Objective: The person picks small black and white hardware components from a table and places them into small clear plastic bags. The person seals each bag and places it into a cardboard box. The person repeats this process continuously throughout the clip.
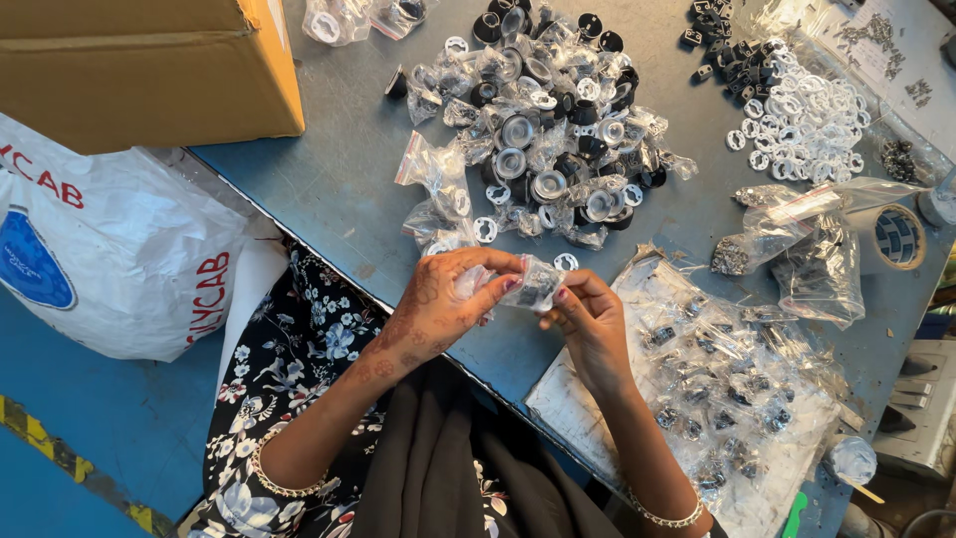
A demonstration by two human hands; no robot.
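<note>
Both hands meet over the near edge of the grey bench (339,189), pinching one small clear plastic pouch (533,284) between them. The left hand (438,304) grips the pouch's left end with thumb and fingertips; the right hand (590,321) holds the other end from below. What the crinkled pouch holds is too small to tell.

Just beyond the hands lies a heap of filled pouches (543,130), each thin, glossy film bag holding round black and silvery-white parts, some like shallow cups, some like rings. To the right of it, loose white plastic rings (805,120) lie piled, with small black blocky parts (732,50) just beside them at the far edge. Nearer, two larger clear bags (807,259) hold dark small hardware, and a roll of tape (896,237) stands touching them.

Under the right forearm a wide sheet of clear plastic (717,389) carries many sealed pouches with dark pieces inside, spread flat. A small clear round cup (852,458) sits at its lower right corner.

At the upper left a brown cardboard box (139,65) rests on the bench corner, and below it a white woven sack (119,259) with red and blue print bulges against the bench side, above a blue floor (90,428).
</note>
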